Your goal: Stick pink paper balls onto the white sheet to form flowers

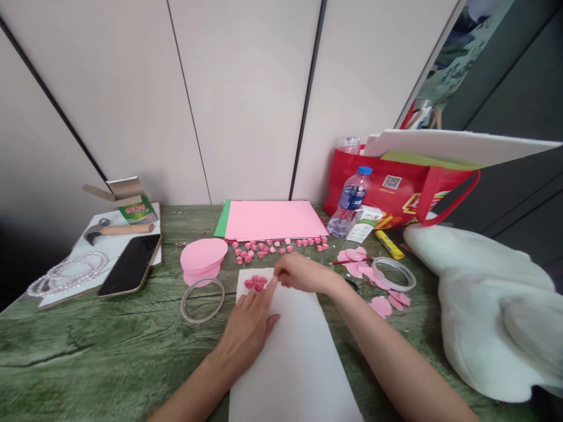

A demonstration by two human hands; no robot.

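A long white board (292, 357) lies lengthwise before me. Near its far left corner sits a small cluster of pink paper roses (255, 283). My left hand (253, 316) rests on the board with its fingers stretched out, the index fingertip just right of the cluster. Touching or nearly touching that fingertip, my right hand (301, 272) is closed in a pinch at the board's far edge. What its fingers hold, if anything, is hidden. Beyond the board, more loose paper roses (260, 251) lie in a scattered row before pink paper sheets (277, 220).
Left are pink paper ovals (203, 255), a tape roll (202, 300), a phone (131, 265), a hammer (118, 229) and beads (70, 274). Right are paper circles (380, 306), another tape roll (393, 274), a glue stick (389, 244), a bottle (350, 202), a red bag (396, 196) and a white plush (484, 305).
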